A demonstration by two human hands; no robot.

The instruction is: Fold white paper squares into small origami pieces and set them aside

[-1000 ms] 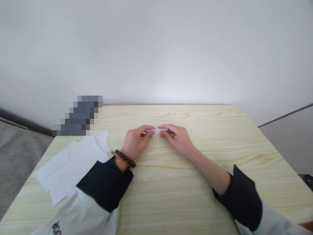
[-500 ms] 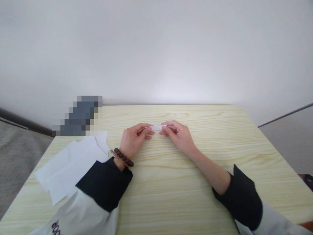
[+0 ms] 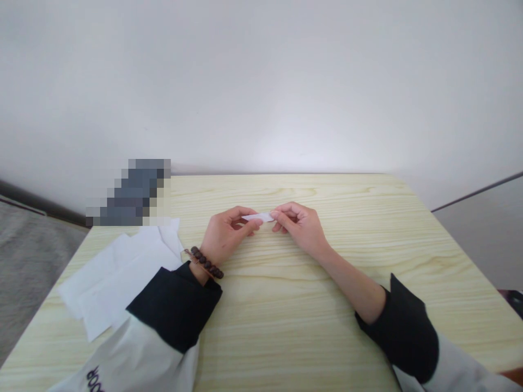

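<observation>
A small folded piece of white paper [image 3: 263,216] is held above the middle of the table, between both hands. My left hand [image 3: 226,231], with a dark bead bracelet at the wrist, pinches its left part between thumb and fingers. The paper's pointed left end shows above the thumb. My right hand [image 3: 302,226] pinches the right end, which its fingertips cover. How the paper is folded inside cannot be made out.
White sheets of paper [image 3: 126,272] lie overlapping on the left of the wood-grain table [image 3: 286,326]. Behind them is a dark pixelated object [image 3: 131,193]. A pale wall [image 3: 278,87] rises along the table's far edge.
The left fingers have shifted their hold, so the paper's pointed left end now shows above the thumb. The hands are slightly closer together. The loose sheets have stayed put.
</observation>
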